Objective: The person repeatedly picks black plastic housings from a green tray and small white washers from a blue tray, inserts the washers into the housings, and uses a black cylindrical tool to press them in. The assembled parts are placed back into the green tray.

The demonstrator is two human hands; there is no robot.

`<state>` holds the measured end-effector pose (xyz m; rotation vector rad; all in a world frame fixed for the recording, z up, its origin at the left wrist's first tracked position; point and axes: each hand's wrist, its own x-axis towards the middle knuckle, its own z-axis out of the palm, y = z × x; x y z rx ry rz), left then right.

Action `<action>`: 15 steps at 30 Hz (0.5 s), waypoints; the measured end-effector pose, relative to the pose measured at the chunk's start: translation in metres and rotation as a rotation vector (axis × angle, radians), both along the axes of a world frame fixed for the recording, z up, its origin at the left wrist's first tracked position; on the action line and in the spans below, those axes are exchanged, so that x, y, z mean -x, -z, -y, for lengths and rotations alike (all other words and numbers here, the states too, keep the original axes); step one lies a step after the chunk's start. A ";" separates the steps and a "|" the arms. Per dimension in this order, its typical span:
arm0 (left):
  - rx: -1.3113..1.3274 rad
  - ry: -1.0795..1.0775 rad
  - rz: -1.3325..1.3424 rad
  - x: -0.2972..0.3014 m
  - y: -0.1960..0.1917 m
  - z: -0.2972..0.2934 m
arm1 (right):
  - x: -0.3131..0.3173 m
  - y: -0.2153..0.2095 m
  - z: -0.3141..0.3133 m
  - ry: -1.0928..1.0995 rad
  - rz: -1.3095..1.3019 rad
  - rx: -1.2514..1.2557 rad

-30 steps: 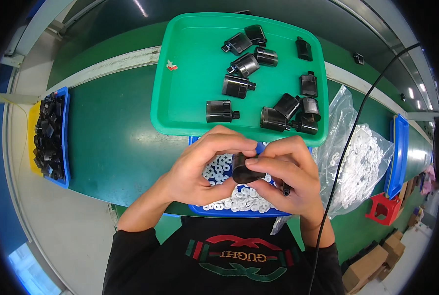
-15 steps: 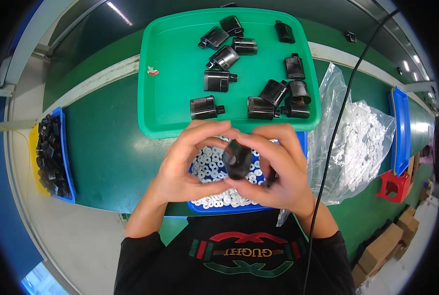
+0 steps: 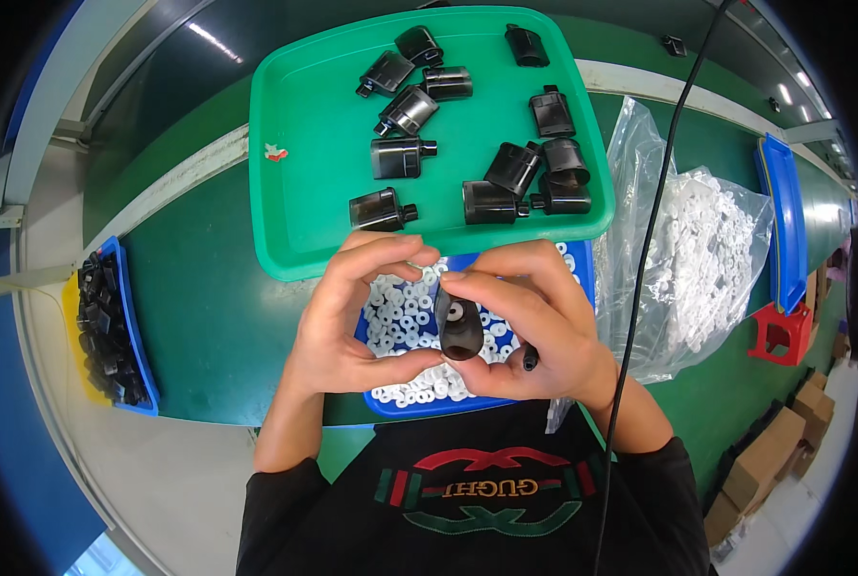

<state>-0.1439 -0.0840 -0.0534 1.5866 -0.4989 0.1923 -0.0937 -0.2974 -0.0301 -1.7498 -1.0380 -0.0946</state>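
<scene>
A small black plastic cartridge (image 3: 460,336) is pinched upright between the thumb and forefinger of my right hand (image 3: 554,326). Its open end faces me and shows a pale ring inside. The end of a dark rod-like thing (image 3: 531,359) also pokes out of the right hand; its rest is hidden by the fingers. My left hand (image 3: 333,322) curves around the cartridge's left side, fingers and thumb apart, its thumb tip close to the lower edge. Below both hands sits a blue tray (image 3: 386,408) of small white rings (image 3: 405,322).
Beyond my hands, a green tray (image 3: 304,206) holds several similar black cartridges (image 3: 397,158). A clear bag of white rings (image 3: 702,278) lies at right, crossed by a black cable (image 3: 652,245). Far left is a blue-and-yellow bin (image 3: 133,322) of black parts; right, a red stool (image 3: 782,336).
The cartridge has turned in the right fingers, so the pale ring inside now shows clearly. My left fingertips have drawn slightly away. The whole view has shifted a little.
</scene>
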 end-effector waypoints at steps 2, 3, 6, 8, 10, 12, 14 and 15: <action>0.012 0.015 -0.029 0.000 0.000 0.004 | -0.001 0.001 0.000 -0.012 0.005 0.000; 0.027 0.031 -0.045 0.000 -0.001 0.005 | -0.001 0.001 -0.001 -0.021 0.006 -0.001; 0.017 0.007 -0.138 0.008 -0.001 0.008 | -0.002 -0.004 -0.002 -0.058 -0.011 -0.019; -0.066 -0.007 -0.143 0.009 -0.001 0.008 | -0.001 -0.007 -0.001 -0.079 -0.078 -0.064; -0.211 -0.010 -0.078 0.004 -0.008 0.005 | 0.000 -0.009 0.002 -0.123 -0.187 -0.168; -0.227 -0.004 -0.092 0.007 -0.005 0.002 | -0.002 -0.021 0.011 -0.162 -0.256 -0.188; -0.240 -0.031 -0.093 0.008 -0.006 0.004 | -0.008 -0.025 0.011 -0.197 -0.253 -0.285; -0.161 -0.031 -0.118 0.008 -0.005 0.009 | -0.007 -0.033 0.007 -0.196 -0.280 -0.348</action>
